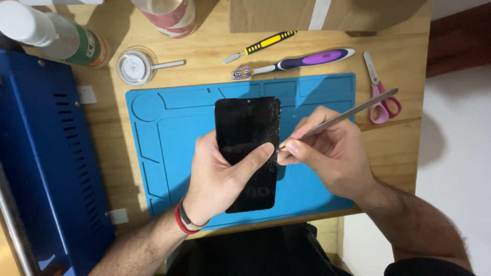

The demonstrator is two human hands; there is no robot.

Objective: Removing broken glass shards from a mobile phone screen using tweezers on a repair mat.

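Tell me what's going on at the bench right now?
A person holds a black phone with a cracked screen over the blue work mat. The left hand grips it, thumb across the glass. The right hand holds a thin metal pry tool with its tip at the phone's right edge. A toothbrush, a yellow-handled tool and pink scissors lie unused on the wooden table.

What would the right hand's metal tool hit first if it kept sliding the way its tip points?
The right hand aims the thin metal tool leftward and slightly down. Its tip already sits at the cracked right edge of the phone, beside the left hand's thumb; probably the phone first.
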